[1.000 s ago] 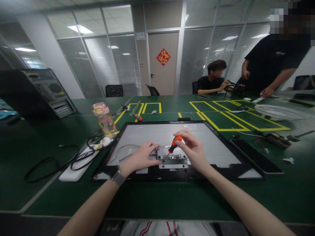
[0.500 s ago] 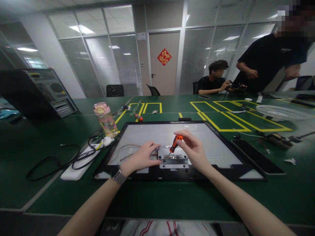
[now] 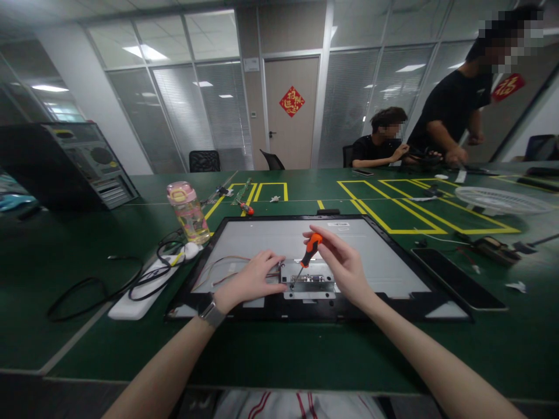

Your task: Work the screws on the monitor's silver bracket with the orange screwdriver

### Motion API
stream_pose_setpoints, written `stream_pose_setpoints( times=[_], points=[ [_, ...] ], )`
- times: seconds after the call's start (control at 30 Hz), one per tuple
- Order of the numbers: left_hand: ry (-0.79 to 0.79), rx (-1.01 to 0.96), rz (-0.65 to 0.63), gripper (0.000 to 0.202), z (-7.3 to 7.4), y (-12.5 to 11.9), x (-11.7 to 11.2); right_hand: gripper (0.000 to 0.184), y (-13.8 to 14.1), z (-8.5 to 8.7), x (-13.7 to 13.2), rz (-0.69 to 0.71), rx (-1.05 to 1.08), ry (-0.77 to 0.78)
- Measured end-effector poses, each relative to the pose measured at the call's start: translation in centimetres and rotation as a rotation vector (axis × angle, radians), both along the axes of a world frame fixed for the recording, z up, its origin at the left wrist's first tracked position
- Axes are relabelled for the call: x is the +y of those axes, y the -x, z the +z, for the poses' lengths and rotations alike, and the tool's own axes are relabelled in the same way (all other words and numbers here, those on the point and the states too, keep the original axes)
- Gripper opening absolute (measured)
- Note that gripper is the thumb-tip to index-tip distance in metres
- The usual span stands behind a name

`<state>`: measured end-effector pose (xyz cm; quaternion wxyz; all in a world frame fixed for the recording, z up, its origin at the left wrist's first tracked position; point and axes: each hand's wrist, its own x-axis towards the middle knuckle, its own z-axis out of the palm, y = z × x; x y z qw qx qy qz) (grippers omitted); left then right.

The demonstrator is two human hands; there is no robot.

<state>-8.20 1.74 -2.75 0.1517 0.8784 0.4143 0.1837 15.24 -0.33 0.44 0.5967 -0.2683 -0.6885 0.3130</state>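
A flat display panel (image 3: 375, 256) with a black frame and grey back lies on the green table. Near its front edge sits a metal bracket (image 3: 308, 295) with a row of ports. My right hand (image 3: 345, 265) has its fingers around the orange and black handle of a screwdriver (image 3: 311, 250), which leans with its tip at the bracket's left front corner. My left hand (image 3: 253, 279) rests at the bracket's left end, thumb and fingers apart, steadying against it. Thin wires (image 3: 222, 259) run under that hand.
To the left stand a pink-lidded bottle (image 3: 187, 212), a white power strip (image 3: 140, 294) with black cable, and a computer case (image 3: 70, 166). A second screwdriver (image 3: 247, 208) lies beyond the panel. On the right is a black phone-like slab (image 3: 458, 278). Two people (image 3: 454, 116) are across the table.
My right hand's fingers have loosened and shifted slightly on the screwdriver handle, which stands a little more upright. My left hand stays put. The standing person has leaned down toward the table.
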Motion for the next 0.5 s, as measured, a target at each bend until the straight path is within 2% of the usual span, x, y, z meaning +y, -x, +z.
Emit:
stream_pose_setpoints(
  times=[0.17, 0.37, 0.5],
  points=[
    [-0.003, 0.004, 0.002, 0.06, -0.01, -0.04, 0.02, 0.025, 0.1, -0.11, 0.23, -0.131, -0.02, -0.088],
    [0.007, 0.014, 0.005, 0.06, 0.09, -0.07, -0.04, 0.033, -0.06, 0.18, -0.37, -0.021, -0.017, -0.026],
    [0.001, 0.011, 0.007, 0.06, 0.08, -0.06, -0.05, 0.031, 0.01, -0.06, -0.06, -0.07, -0.033, -0.049]
  ],
)
